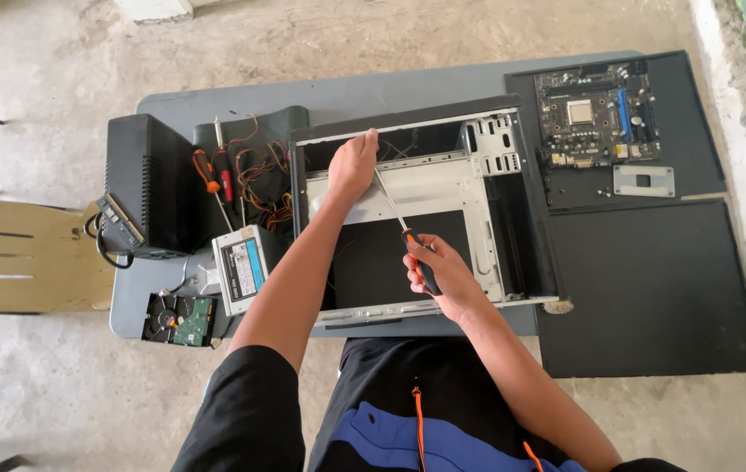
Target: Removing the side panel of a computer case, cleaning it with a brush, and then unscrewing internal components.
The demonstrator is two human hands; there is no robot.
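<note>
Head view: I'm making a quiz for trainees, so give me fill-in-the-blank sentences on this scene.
1. The right hand holds a long orange-and-black ____.
2. The left hand rests on the far edge of the open black metal computer ____.
3. The green motherboard lies on a black ____ to the right.

Missing: screwdriver; case; panel

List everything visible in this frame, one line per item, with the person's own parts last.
Open metal computer case: one, black and silver, table centre.
Orange-handled long screwdriver: one, inside case.
Green motherboard: one, on black panel, upper right.
Flat black side panel: one, lower right.
Silver power supply box: one, left of case.
Bare hard drive: one, table's near-left corner.
Spare screwdrivers: two, orange and red handles, beside wire bundle.
Black box: one, far left.
Grey table: one.
Left hand: grips case's far edge.
Right hand: holds screwdriver handle.
</note>
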